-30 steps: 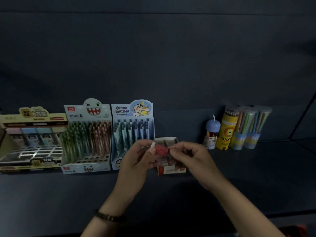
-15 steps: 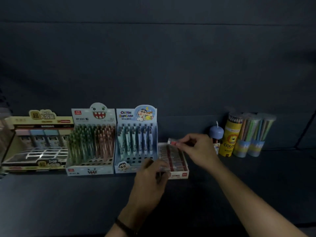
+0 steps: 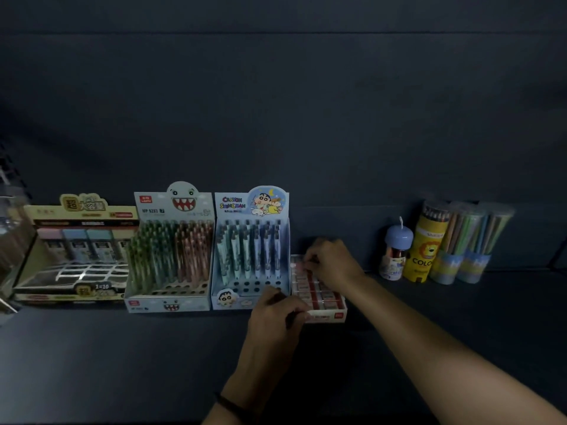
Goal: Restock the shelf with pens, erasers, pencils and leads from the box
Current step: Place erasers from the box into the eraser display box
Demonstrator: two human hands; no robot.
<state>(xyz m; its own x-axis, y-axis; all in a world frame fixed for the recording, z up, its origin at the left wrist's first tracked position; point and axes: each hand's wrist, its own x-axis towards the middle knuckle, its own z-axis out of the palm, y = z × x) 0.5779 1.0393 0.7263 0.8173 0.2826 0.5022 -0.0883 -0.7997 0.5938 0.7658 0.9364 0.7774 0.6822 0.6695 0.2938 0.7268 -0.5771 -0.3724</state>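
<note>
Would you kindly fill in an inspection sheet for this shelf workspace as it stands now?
Surface: dark shelf, dimly lit.
Job's things: lead display far left, then the shark-face pen display, the cartoon pen display and the eraser tray; pencil tubes on the right.
Clutter: blue-capped jar left of the tubes; blurred clear item at the far left edge.
Grippers: right hand pinches what looks like an eraser at the tray's back; left hand curled at the tray's front-left corner, grip unclear.
Cables: nothing seen.
Surroundings: plain dark back panel.
</note>
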